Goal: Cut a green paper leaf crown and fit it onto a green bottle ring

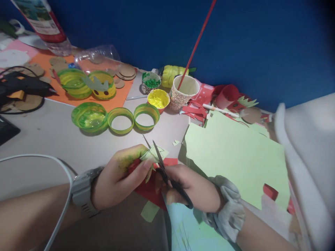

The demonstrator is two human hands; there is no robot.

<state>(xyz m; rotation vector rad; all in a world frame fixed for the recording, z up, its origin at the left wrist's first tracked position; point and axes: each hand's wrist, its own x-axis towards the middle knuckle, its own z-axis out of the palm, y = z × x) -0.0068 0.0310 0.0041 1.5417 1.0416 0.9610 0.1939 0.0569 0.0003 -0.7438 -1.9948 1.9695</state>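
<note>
Between the thumb and fingers of my left hand point(125, 174) is a small piece of pale green paper point(161, 153) with dark drawn lines. Yellow-green paint stains the skin near that hand's knuckles. My right hand point(180, 181) grips black-handled scissors point(167, 174), whose blades are parted and lie across the paper. Under both hands rests a sheet of red paper point(154, 193). Two green-and-yellow painted rings point(120, 121) and a matching painted cup point(89, 116) stand just beyond my hands. Tiny paper scraps point(176, 142) lie right of the blades.
A large pale green sheet point(235, 150) covers the right side. Behind stand a paper cup point(180, 97) with a red stick, a yellow paint cup point(158, 99) and a green one point(151, 83). A glue gun point(23, 85) lies left; a white cable point(64, 195) crosses my left forearm.
</note>
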